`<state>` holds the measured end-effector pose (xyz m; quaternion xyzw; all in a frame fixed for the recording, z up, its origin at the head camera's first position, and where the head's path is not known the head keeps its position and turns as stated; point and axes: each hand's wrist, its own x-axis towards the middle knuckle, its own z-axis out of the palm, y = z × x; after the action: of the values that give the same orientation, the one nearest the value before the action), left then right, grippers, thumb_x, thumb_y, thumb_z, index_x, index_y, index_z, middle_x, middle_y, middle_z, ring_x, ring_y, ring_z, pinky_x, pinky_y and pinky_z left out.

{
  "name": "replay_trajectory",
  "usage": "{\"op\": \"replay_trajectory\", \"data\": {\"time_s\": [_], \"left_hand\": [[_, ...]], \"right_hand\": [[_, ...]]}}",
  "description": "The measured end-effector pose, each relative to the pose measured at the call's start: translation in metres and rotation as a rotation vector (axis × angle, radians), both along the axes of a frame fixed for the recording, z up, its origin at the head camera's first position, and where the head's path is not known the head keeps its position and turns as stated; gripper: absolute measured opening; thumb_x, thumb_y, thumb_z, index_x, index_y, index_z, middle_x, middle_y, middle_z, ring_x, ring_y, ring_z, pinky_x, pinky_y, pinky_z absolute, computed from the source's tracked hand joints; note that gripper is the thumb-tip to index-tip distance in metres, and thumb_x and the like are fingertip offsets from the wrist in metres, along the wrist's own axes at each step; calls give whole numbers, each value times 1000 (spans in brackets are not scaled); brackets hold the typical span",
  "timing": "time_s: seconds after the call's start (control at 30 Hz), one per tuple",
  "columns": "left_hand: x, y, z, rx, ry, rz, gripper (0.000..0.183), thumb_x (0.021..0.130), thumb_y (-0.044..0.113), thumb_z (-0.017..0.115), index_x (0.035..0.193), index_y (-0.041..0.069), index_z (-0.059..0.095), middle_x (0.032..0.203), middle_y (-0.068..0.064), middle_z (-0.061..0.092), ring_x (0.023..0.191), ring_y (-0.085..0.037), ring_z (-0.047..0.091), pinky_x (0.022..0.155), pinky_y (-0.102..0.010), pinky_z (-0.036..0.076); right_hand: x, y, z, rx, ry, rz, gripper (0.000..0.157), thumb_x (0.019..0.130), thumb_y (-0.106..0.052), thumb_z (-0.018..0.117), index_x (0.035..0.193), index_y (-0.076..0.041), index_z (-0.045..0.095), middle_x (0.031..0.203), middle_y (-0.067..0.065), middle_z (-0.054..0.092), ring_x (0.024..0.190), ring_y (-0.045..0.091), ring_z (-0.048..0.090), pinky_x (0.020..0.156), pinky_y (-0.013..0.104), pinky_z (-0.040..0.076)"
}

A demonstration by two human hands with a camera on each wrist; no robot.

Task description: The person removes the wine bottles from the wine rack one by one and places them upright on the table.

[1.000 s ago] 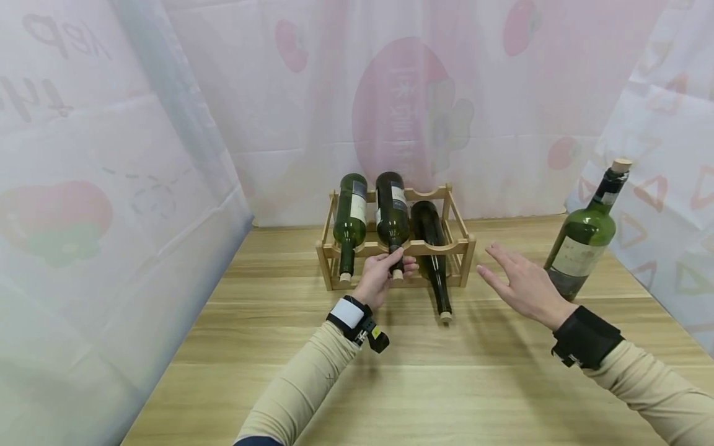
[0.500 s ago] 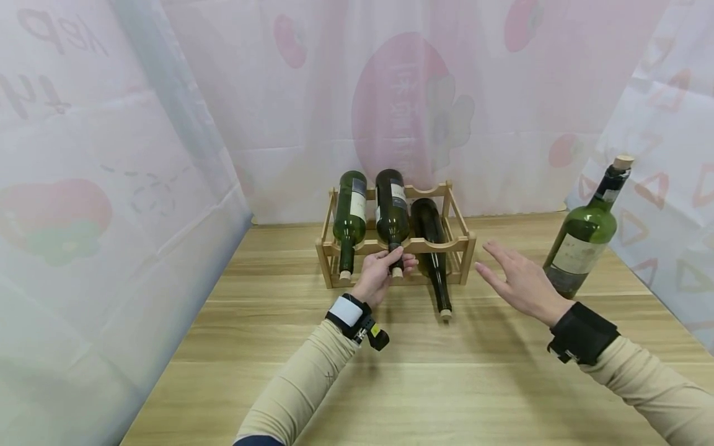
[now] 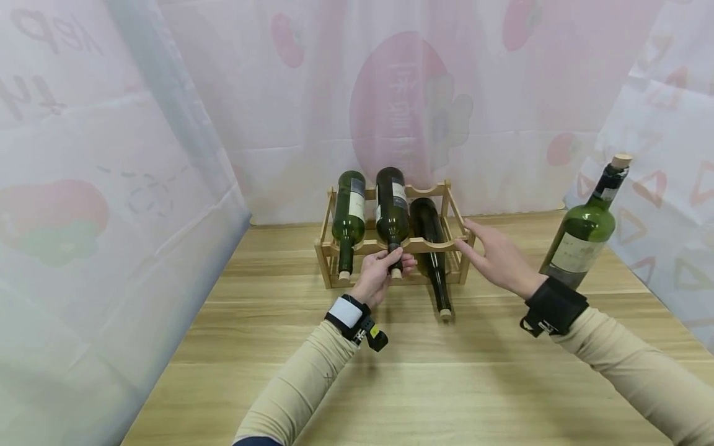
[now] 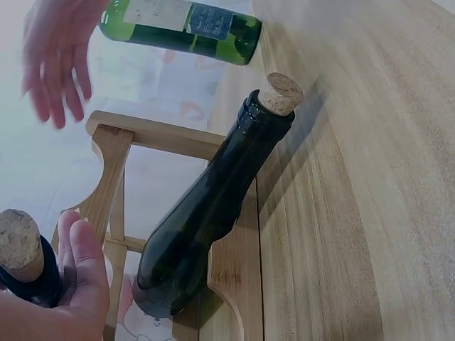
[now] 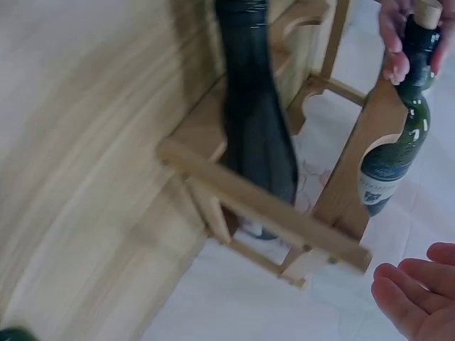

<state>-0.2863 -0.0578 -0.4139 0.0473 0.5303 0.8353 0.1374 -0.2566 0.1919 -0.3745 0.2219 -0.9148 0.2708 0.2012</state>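
Observation:
My left hand [image 3: 372, 277] grips the neck of a dark green wine bottle [image 3: 393, 214], which lies in the middle notch of the upper level of a wooden wine rack [image 3: 368, 249]. Thumb and fingers close around the neck just behind the cork [image 4: 20, 245]. My right hand [image 3: 498, 255], fingers extended and apart, holds nothing; its fingertips are right at the rack's front right corner. On the left of the upper level lies another green wine bottle [image 3: 349, 214]. A third, dark bottle [image 3: 438, 272] lies in the lower level on the right, its corked neck sticking out in front.
Right of the rack, behind my right wrist, a corked green wine bottle [image 3: 582, 238] with a pale label stands upright on the wooden table [image 3: 424, 396]. Printed white curtains [image 3: 301, 111] hang close behind and on both sides.
My right hand has moved left and slightly up, from beside the upright bottle to the rack's right corner. My left hand keeps its grip on the middle bottle's neck.

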Motion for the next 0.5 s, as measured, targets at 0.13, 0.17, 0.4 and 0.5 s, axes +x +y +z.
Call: {"op": "replay_trajectory", "data": {"time_s": [0.13, 0.17, 0.4, 0.5], "left_hand": [[-1, -2, 0, -4, 16, 2, 37, 99, 13, 54, 124, -14, 52, 85, -7, 72, 80, -14, 71, 81, -29, 58], [-1, -2, 0, -6, 18, 3, 37, 99, 13, 54, 124, -14, 52, 85, -7, 72, 80, -14, 71, 83, -30, 58], [1, -2, 1, -9, 30, 1, 39, 99, 13, 55, 126, -13, 51, 89, -9, 72, 82, -15, 71, 90, -35, 56], [4, 0, 3, -5, 35, 0, 39, 99, 13, 54, 127, -14, 49, 91, -11, 72, 82, -16, 71, 97, -43, 52]], "right_hand": [[-13, -15, 8, -56, -66, 11, 54, 100, -31, 51, 140, 5, 44, 128, 30, 57, 111, 43, 60, 95, 55, 47], [-16, -19, 10, -72, -87, 15, 54, 100, -32, 51, 140, 5, 44, 128, 31, 57, 110, 43, 61, 93, 54, 49], [-34, -42, 15, -130, -259, 19, 62, 100, -43, 46, 142, 2, 41, 131, 27, 56, 118, 40, 56, 97, 52, 48], [-40, -50, 16, -165, -324, 28, 65, 100, -46, 45, 144, 2, 39, 135, 25, 54, 122, 39, 54, 99, 52, 46]]}}
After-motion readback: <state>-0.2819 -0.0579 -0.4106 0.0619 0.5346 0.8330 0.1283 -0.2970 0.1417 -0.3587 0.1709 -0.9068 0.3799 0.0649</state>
